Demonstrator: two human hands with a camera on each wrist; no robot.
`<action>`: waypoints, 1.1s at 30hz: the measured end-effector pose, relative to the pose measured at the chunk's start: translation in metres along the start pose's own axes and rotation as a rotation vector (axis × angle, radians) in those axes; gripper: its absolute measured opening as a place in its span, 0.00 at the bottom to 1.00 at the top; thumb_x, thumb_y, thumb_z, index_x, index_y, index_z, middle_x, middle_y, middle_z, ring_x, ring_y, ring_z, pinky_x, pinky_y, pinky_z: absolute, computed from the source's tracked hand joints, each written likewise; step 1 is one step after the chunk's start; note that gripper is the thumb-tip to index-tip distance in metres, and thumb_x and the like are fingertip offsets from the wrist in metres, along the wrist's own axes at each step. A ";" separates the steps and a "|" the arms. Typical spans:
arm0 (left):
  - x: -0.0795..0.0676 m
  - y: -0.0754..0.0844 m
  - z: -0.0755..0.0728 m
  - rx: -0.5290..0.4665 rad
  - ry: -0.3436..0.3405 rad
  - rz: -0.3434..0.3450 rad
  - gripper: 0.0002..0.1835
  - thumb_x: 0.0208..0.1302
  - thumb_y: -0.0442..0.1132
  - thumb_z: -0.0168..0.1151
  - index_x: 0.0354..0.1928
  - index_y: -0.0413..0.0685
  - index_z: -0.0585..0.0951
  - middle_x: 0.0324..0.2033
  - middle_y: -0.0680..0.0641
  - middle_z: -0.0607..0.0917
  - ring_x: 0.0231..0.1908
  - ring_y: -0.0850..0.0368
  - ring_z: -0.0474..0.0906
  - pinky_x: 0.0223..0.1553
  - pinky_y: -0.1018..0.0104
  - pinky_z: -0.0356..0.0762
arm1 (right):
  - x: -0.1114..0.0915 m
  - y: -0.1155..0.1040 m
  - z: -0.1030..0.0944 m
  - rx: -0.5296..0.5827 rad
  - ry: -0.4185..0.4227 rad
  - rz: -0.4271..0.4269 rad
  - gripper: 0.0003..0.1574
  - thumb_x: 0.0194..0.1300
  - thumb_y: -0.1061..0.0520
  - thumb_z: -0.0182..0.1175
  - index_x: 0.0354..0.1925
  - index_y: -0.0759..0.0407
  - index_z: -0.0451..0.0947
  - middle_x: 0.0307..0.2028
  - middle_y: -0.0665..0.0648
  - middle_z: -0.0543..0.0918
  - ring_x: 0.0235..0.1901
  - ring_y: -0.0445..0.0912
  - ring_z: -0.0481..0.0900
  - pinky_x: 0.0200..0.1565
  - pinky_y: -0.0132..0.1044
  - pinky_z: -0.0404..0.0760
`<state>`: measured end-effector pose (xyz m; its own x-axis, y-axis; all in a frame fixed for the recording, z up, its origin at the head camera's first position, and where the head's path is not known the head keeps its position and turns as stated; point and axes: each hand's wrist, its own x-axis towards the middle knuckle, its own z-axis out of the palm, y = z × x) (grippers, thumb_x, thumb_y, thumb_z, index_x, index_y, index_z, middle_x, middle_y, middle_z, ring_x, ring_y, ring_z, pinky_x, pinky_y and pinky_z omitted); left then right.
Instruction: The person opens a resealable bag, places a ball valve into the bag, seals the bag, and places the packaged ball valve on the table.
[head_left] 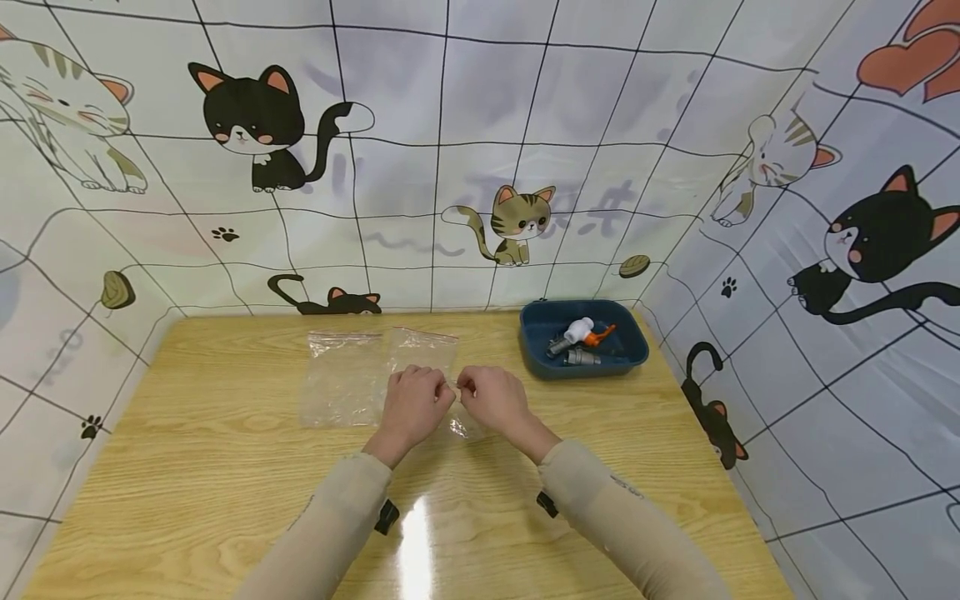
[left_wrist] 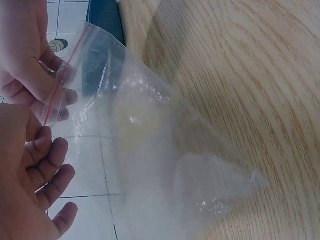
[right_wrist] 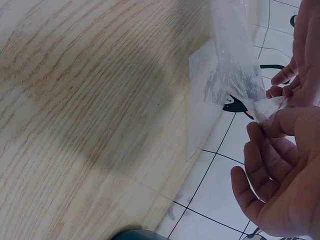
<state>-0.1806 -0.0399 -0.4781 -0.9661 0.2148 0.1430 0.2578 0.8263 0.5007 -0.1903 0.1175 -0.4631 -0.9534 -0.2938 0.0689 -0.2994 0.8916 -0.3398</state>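
My left hand and right hand meet over the middle of the table, each pinching the top edge of a clear zip-lock bag. A red line runs along the bag's zip edge in the left wrist view. The bag hangs below the fingers and looks crumpled and see-through, with no contents visible. Two more clear zip-lock bags lie on the table: one flat bag to the left, and another bag just beyond the left hand, partly covered by it.
A dark blue bin stands at the back right. Inside are a white plastic piece with an orange lever and grey metal-looking fittings. Cat-print cloth walls border the wooden table behind and at both sides.
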 end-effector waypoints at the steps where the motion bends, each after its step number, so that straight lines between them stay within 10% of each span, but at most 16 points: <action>1: 0.000 0.000 0.000 -0.002 0.002 -0.004 0.10 0.61 0.40 0.52 0.22 0.55 0.73 0.25 0.54 0.77 0.45 0.49 0.76 0.59 0.45 0.67 | 0.000 0.000 0.000 0.006 0.002 0.005 0.06 0.63 0.54 0.61 0.38 0.46 0.84 0.31 0.45 0.86 0.24 0.39 0.78 0.22 0.31 0.70; 14: 0.004 0.001 0.008 -0.066 0.115 -0.040 0.13 0.62 0.44 0.58 0.46 0.47 0.75 0.30 0.52 0.79 0.34 0.53 0.74 0.50 0.50 0.69 | -0.002 -0.005 -0.002 -0.002 0.043 -0.015 0.07 0.66 0.50 0.60 0.36 0.47 0.84 0.29 0.44 0.86 0.24 0.38 0.78 0.23 0.30 0.72; 33: 0.006 0.000 0.008 -0.084 0.205 -0.126 0.08 0.63 0.41 0.61 0.40 0.50 0.74 0.26 0.52 0.83 0.22 0.54 0.74 0.23 0.63 0.68 | 0.001 -0.008 -0.007 0.014 0.052 -0.032 0.06 0.66 0.52 0.61 0.38 0.47 0.84 0.29 0.45 0.86 0.22 0.37 0.76 0.22 0.30 0.70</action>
<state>-0.1862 -0.0346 -0.4837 -0.9706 -0.0042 0.2406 0.1436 0.7922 0.5932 -0.1885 0.1122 -0.4538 -0.9441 -0.3034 0.1288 -0.3295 0.8771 -0.3494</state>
